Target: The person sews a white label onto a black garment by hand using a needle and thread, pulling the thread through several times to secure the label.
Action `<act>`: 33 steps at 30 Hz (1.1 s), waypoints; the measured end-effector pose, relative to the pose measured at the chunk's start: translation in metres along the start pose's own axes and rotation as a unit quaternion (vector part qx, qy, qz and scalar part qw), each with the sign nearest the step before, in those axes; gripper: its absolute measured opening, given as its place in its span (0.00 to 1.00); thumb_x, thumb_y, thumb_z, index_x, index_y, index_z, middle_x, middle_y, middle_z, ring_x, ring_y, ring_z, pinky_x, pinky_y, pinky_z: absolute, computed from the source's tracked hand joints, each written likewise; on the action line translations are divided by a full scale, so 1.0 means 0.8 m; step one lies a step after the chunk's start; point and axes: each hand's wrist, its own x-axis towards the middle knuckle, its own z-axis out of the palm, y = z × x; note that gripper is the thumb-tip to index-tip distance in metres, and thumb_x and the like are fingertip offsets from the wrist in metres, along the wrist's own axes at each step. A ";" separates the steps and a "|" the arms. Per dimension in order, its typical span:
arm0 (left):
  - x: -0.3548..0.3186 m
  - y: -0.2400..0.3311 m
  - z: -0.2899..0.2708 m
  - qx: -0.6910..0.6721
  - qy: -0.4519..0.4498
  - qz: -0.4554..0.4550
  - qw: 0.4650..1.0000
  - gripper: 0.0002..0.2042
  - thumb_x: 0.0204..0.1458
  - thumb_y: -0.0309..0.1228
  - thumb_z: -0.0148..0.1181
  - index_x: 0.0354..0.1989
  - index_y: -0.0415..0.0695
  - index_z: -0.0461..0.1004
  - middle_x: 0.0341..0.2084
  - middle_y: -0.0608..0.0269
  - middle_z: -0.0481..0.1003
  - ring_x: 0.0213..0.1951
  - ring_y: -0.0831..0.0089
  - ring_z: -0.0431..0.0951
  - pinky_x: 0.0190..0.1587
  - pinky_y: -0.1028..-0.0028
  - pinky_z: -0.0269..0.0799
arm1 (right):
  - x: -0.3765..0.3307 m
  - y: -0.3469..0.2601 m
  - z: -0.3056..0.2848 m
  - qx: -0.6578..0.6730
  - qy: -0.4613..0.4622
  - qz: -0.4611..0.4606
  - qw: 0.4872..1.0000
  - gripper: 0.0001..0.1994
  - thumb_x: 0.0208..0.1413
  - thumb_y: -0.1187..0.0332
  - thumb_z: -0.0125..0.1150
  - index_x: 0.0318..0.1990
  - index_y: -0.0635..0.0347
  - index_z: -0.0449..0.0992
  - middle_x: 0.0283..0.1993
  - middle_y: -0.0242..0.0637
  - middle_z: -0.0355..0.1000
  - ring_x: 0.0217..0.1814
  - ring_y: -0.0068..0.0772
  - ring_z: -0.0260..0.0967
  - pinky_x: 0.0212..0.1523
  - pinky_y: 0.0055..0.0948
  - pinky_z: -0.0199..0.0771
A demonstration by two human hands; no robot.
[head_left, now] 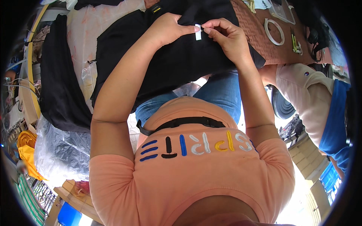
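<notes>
A black garment point(177, 60) lies spread over my lap and the table edge. My left hand point(167, 28) rests on the cloth, its finger touching a small white label point(198, 32). From the other side my right hand point(226, 35) pinches the same label between thumb and fingers. The label stands upright on the black fabric, between both hands.
A brown woven mat point(264, 41) covers the table at right, bearing a white ring point(274, 32) and a clear plastic piece point(283, 11). Another person in a cream and blue top point(320, 101) sits at right. More black cloth point(60, 75) and clear plastic bags point(60, 150) lie at left.
</notes>
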 end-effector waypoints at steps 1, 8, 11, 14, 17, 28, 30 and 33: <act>0.000 -0.001 0.001 0.002 0.005 0.001 1.000 0.20 0.44 0.43 0.68 0.38 0.39 0.78 0.31 0.61 0.79 0.33 0.76 0.78 0.40 0.78 0.71 | -0.001 0.004 0.002 -0.004 0.006 -0.001 1.000 0.07 0.52 0.71 0.62 0.38 0.61 0.78 0.34 0.31 0.76 0.36 0.18 0.72 0.40 0.20 0.70; 0.003 -0.011 0.011 0.035 0.041 0.021 0.998 0.20 0.43 0.42 0.69 0.38 0.38 0.78 0.30 0.61 0.78 0.33 0.77 0.77 0.39 0.78 0.71 | -0.004 0.015 0.002 0.012 0.004 -0.014 1.000 0.07 0.52 0.70 0.62 0.38 0.60 0.78 0.34 0.30 0.76 0.38 0.20 0.72 0.42 0.20 0.70; 0.009 -0.017 0.010 -0.016 -0.003 0.012 1.000 0.44 0.35 0.50 0.71 0.50 0.18 0.64 0.46 0.31 0.70 0.49 0.53 0.74 0.53 0.71 0.67 | -0.004 0.014 0.003 0.016 0.010 -0.009 1.000 0.07 0.52 0.70 0.62 0.38 0.60 0.78 0.34 0.30 0.77 0.38 0.19 0.72 0.42 0.19 0.70; 0.010 -0.019 0.013 0.009 -0.015 0.025 1.000 0.44 0.35 0.50 0.71 0.50 0.20 0.65 0.45 0.32 0.71 0.49 0.54 0.75 0.52 0.71 0.68 | -0.006 0.016 0.001 0.011 0.018 0.002 1.000 0.07 0.52 0.71 0.62 0.38 0.61 0.78 0.35 0.30 0.77 0.38 0.17 0.72 0.42 0.18 0.69; 0.008 -0.017 0.019 0.070 0.013 0.054 0.996 0.20 0.41 0.41 0.70 0.38 0.38 0.78 0.30 0.62 0.79 0.30 0.78 0.77 0.38 0.79 0.70 | -0.010 0.017 0.000 0.033 0.024 -0.008 0.999 0.07 0.51 0.71 0.62 0.38 0.60 0.78 0.35 0.29 0.76 0.37 0.17 0.71 0.41 0.18 0.69; -0.007 -0.004 0.012 -0.041 0.003 0.012 0.999 0.18 0.44 0.43 0.68 0.36 0.40 0.79 0.28 0.63 0.78 0.30 0.78 0.77 0.37 0.79 0.70 | -0.018 0.013 -0.002 -0.022 0.020 -0.054 0.998 0.06 0.52 0.73 0.60 0.38 0.60 0.79 0.34 0.30 0.74 0.36 0.21 0.71 0.41 0.19 0.69; -0.008 -0.003 0.011 -0.052 0.000 0.012 0.999 0.19 0.44 0.43 0.68 0.36 0.40 0.79 0.29 0.63 0.78 0.30 0.77 0.77 0.38 0.79 0.70 | -0.018 0.012 -0.001 -0.047 0.022 -0.075 0.996 0.06 0.52 0.73 0.60 0.37 0.60 0.79 0.34 0.31 0.74 0.37 0.23 0.71 0.41 0.20 0.69; -0.007 -0.004 0.012 -0.052 0.003 0.011 0.999 0.19 0.43 0.44 0.69 0.36 0.40 0.79 0.29 0.63 0.78 0.31 0.77 0.77 0.38 0.79 0.70 | -0.019 0.009 0.001 -0.079 0.027 -0.089 0.993 0.05 0.52 0.73 0.60 0.36 0.60 0.79 0.33 0.32 0.73 0.36 0.25 0.71 0.40 0.21 0.69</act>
